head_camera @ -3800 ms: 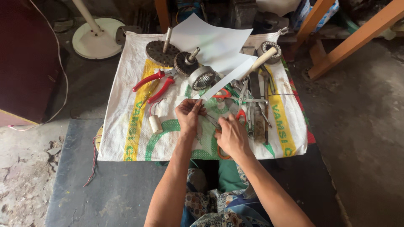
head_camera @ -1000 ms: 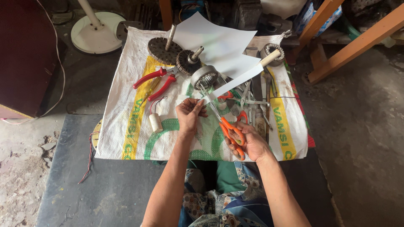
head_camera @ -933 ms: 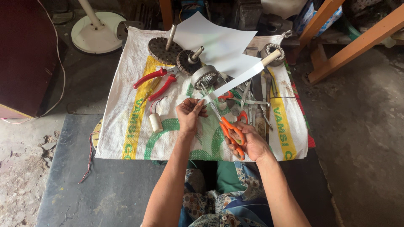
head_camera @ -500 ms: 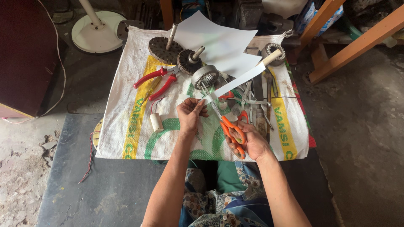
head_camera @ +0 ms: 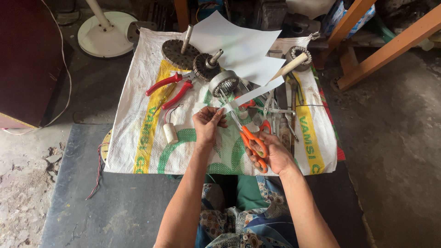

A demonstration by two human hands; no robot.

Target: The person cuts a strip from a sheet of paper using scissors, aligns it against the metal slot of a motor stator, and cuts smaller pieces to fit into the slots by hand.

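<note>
My right hand (head_camera: pixel 274 155) grips orange-handled scissors (head_camera: pixel 251 140), whose blades point up and left toward a narrow white paper strip (head_camera: pixel 255 93). My left hand (head_camera: pixel 208 123) pinches the near end of that strip between its fingertips. The strip runs up and right, away from a larger white paper sheet (head_camera: pixel 239 48) lying at the back of the woven sack (head_camera: pixel 138 138). Both hands hover just above the sack's middle.
On the sack lie red-handled pliers (head_camera: pixel 169 87), a small white capacitor with red wires (head_camera: pixel 170 132), round metal motor parts (head_camera: pixel 223 82), a toothed disc with a shaft (head_camera: pixel 180 50), and several hand tools (head_camera: pixel 280 115). A white round stand base (head_camera: pixel 104 33) and orange wooden legs (head_camera: pixel 386 46) border the area.
Since 3.8 s ago my right hand took up the orange scissors and brought them to the strip. Over the last second both hands stayed nearly still.
</note>
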